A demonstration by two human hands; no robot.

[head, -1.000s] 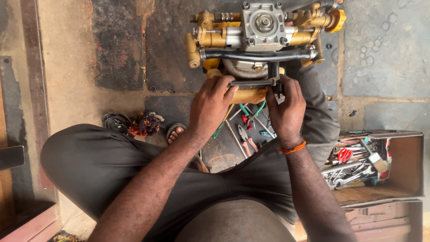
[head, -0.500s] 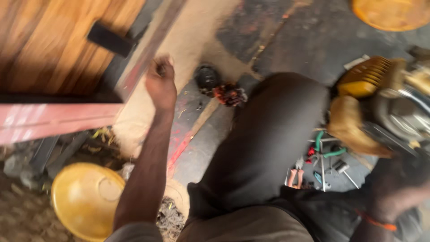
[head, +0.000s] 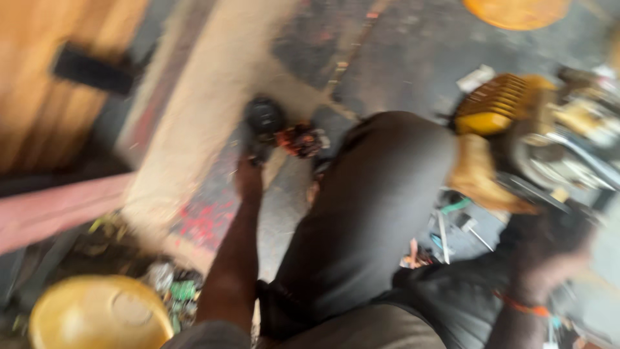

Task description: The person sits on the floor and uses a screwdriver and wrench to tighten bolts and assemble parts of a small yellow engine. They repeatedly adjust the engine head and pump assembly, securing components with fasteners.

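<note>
The left hand (head: pixel 248 178) reached to a dark round part (head: pixel 263 119) on the floor beside the knee; blur hid whether it gripped. The part looked small, hard, probably greasy, best pinched at its rim. Farther right, the right hand (head: pixel 549 255) rested, grip unclear, on the yellow engine (head: pixel 500 106).

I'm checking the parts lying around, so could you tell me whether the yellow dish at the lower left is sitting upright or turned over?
Cannot tell. The yellow dish shows a round face with a raised centre circle, but the frame is too blurred to say which side that is.
</note>
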